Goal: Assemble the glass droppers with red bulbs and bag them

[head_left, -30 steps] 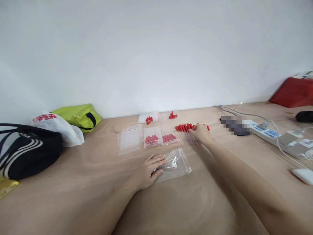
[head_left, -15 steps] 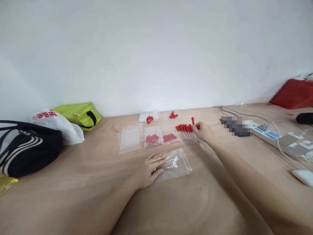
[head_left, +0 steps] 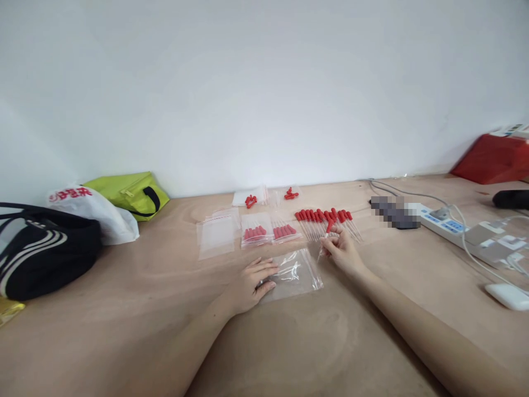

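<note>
My left hand (head_left: pixel 254 282) rests on the left end of a clear zip-lock bag (head_left: pixel 294 275), fingers stretched out. A dropper (head_left: pixel 329 226) with a red rubber bulb is pinched between the fingertips of my right hand (head_left: pixel 341 251), its thin clear tip pointing down near the bag's right edge. Just behind that hand lies a row of several droppers (head_left: pixel 308 215), red bulbs toward the wall. To their left are two zip bags holding red-bulbed droppers, a left filled bag (head_left: pixel 256 232) and a right filled bag (head_left: pixel 284 230).
Flat zip bags (head_left: pixel 215 238) lie left of the filled ones. Loose red bulbs (head_left: pixel 250 201) sit on bags by the wall, with more bulbs (head_left: pixel 291 193) beside them. A power strip (head_left: pixel 442 220) with cables is at right; a black bag (head_left: pixel 53 248) and green bag (head_left: pixel 128 193) at left.
My right hand has drawn a dropper out from the row toward me and tilted it over the near side. The left hand stays on the bag. The view has shifted slightly.
</note>
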A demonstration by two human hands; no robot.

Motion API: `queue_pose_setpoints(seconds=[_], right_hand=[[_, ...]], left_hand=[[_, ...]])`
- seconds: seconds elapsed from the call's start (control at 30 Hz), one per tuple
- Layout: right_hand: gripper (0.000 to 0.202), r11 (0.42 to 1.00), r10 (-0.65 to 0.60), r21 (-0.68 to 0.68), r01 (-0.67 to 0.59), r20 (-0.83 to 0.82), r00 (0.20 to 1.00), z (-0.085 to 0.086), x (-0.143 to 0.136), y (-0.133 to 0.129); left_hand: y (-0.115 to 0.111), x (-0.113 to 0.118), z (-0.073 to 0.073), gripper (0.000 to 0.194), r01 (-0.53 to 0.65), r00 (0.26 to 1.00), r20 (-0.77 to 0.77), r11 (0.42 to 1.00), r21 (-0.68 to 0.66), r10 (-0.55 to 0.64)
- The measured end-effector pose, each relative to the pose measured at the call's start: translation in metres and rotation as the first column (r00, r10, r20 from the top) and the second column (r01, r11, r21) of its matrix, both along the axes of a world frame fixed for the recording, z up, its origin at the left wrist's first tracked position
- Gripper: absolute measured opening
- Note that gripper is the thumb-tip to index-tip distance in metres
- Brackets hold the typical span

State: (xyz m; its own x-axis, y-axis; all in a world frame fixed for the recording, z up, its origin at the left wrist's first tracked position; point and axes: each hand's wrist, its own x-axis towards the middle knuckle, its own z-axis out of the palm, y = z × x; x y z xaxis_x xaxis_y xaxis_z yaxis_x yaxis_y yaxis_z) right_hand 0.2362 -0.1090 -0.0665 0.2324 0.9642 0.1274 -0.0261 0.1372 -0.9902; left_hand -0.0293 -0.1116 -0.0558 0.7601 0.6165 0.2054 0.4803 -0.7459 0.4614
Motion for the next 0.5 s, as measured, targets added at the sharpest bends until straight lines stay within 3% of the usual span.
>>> queue_pose_setpoints(seconds=[0.23,0.4,0.5], right_hand=[[0.083,1.0,0.024,-0.015,-0.023,0.057,0.998,0.0,-0.004,-0.006],[0.085,0.998,-0.065,-0.014,0.067,0.104,0.992,0.001,0.006,-0.005],[0.084,0.998,-0.054,-0.021,0.057,0.114,0.992,0.002,0.005,-0.008]], left_hand=[[-0.001,-0.001,-0.003,0.028,-0.016,1.0,0.026,1.0,0.013,0.016],[-0.001,-0.002,-0.003,0.028,-0.015,1.0,0.025,1.0,0.006,0.015],[0.0,-0.002,-0.002,0.028,-0.015,1.0,0.025,1.0,0.009,0.014]])
